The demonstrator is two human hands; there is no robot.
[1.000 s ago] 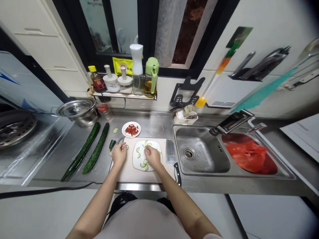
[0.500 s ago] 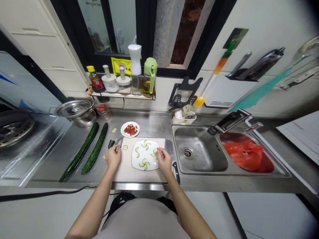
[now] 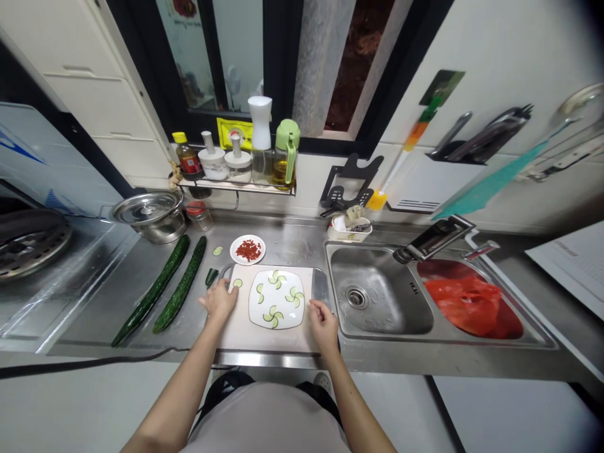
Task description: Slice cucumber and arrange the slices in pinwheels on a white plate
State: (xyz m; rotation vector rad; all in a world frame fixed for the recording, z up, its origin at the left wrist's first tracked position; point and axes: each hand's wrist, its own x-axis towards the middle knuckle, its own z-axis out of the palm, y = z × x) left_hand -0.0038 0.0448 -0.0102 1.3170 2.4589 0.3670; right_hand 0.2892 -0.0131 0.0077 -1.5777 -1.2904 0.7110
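Note:
A white plate (image 3: 264,314) with cucumber slices arranged in pinwheels and a smaller curved group rests on a pale cutting board (image 3: 243,333). My left hand (image 3: 219,300) lies over the board's left edge, palm down with fingers apart, its fingertips close to a round cucumber slice (image 3: 238,283). Just right of the plate, my right hand (image 3: 324,324) has its fingers curled and thumb and forefinger together; nothing shows between them. Beyond my left hand is a short cucumber piece (image 3: 212,277). A white dish (image 3: 233,253) of small red pieces stands behind the board.
Two whole cucumbers (image 3: 182,289) lie to the left. A lidded steel pot (image 3: 163,226) and a red-lidded jar (image 3: 200,217) stand behind them. To the right is a double sink (image 3: 377,314) with a red plastic bag (image 3: 465,302). Seasoning bottles fill a wall rack (image 3: 245,186).
My right hand has drawn back from the plate to its right, uncovering the right-hand pinwheel. My left hand has shifted slightly right, toward the round cucumber slice. The view has tilted slightly.

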